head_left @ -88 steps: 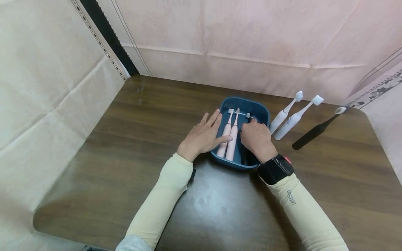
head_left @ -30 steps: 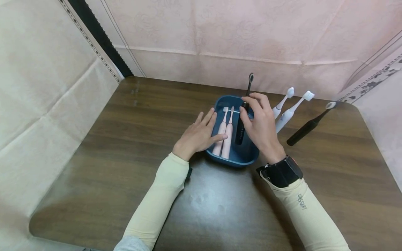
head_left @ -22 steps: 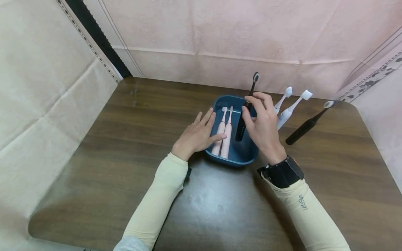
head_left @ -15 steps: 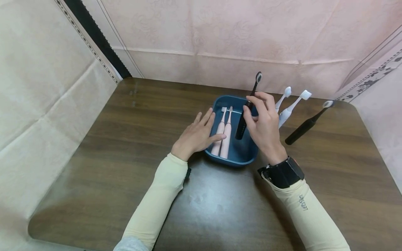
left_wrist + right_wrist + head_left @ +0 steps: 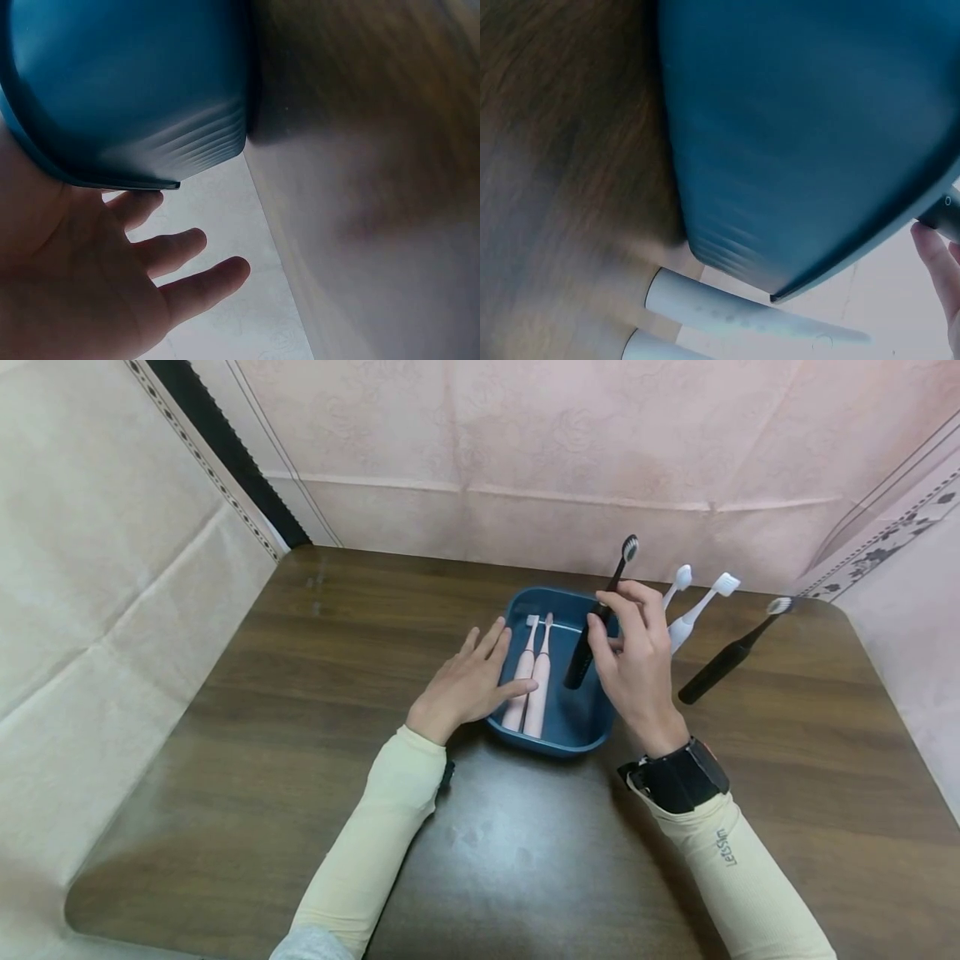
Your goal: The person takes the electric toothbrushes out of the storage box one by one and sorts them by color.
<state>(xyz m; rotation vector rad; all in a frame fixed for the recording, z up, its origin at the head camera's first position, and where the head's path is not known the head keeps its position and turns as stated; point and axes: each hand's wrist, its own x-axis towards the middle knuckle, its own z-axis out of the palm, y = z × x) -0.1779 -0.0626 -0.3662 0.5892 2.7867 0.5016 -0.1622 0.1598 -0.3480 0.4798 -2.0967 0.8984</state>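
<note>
My right hand [image 5: 640, 672] pinches a black electric toothbrush [image 5: 579, 662] near the top of its handle, between thumb and fingers. It tilts over the right part of a blue bin [image 5: 558, 747], bristle head up and leaning right. In the right wrist view, part of the black handle [image 5: 943, 214] shows at the fingertips. My left hand [image 5: 463, 689] rests at the bin's left rim with straight fingers, its thumb reaching over the edge. Two pink electric toothbrushes [image 5: 537, 695] lie side by side inside. In the left wrist view the palm [image 5: 82, 277] touches the bin's rim.
Right of the bin, two white electric toothbrushes [image 5: 682, 631] stand upright on the wooden table [image 5: 315, 735], partly behind my right hand. Another black electric toothbrush [image 5: 714, 672] stands farther right. Pale cloth [image 5: 570, 452] hangs behind the table.
My right hand, earlier down in the bin, has lifted the black toothbrush and carried it slightly up and right, tilting it rightward. My left hand stays at the rim; the head view shifted slightly.
</note>
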